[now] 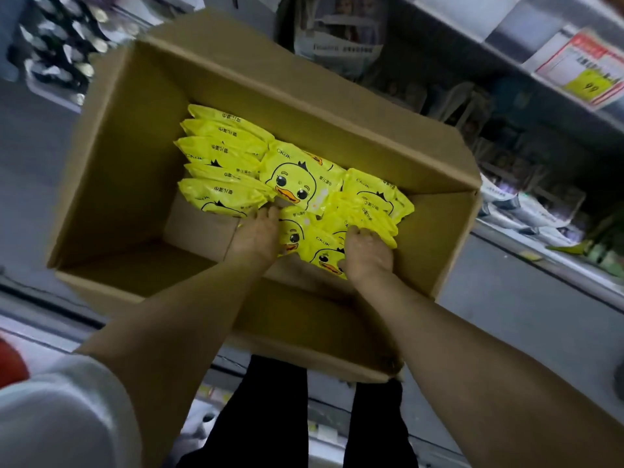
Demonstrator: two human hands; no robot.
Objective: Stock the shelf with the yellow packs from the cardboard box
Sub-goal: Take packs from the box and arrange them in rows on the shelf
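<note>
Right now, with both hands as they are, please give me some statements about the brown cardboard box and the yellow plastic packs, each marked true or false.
1. The left hand and the right hand both reach inside the brown cardboard box. True.
2. The yellow plastic packs fill the box to its rim. False: they lie low, and bare box floor shows beside them.
3. The packs show a cartoon duck face. True.
4. The right hand lifts one pack above the box. False: it is down in the box, fingers curled on the packs.
</note>
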